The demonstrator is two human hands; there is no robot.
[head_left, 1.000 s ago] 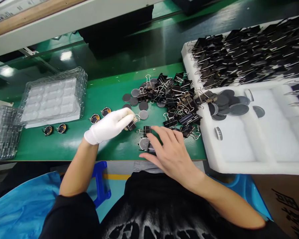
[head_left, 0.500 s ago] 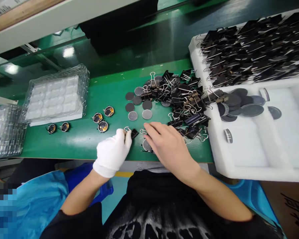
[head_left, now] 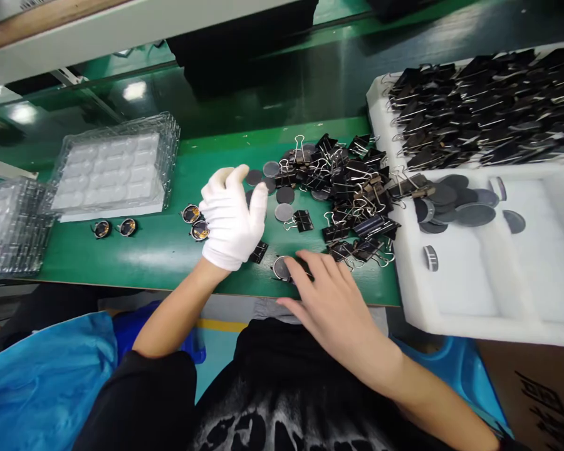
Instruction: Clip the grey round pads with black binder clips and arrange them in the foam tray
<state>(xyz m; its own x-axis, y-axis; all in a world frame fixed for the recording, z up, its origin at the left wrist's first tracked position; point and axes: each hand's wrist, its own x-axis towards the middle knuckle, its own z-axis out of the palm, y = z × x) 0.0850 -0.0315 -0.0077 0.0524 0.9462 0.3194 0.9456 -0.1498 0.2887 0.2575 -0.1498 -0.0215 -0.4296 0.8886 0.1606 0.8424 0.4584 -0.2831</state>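
My left hand (head_left: 231,219), in a white glove, hovers over the green table (head_left: 145,257) with fingers apart, holding nothing. It partly covers some grey discs. My bare right hand (head_left: 329,300) has its fingers spread, the tips by a round watch-like piece (head_left: 281,268) near the front edge. A black binder clip (head_left: 259,252) lies between the hands, and another clip (head_left: 303,220) sits beyond the right fingers. Two round orange-and-black pieces (head_left: 200,230) are left of the glove. Grey discs (head_left: 284,212) lie beside a heap of black binder clips (head_left: 352,181).
Clear plastic trays (head_left: 113,169) are stacked at the back left, with more (head_left: 12,225) at the far left. Two round pieces (head_left: 128,227) lie before them. On the right, a white foam tray (head_left: 470,269) holds many clips and grey discs. A shelf edge (head_left: 122,34) crosses above.
My left hand has let go of a clip and moved up and right, its fingers opening. My right fingers have spread. One clip now lies farther back, near the grey discs.
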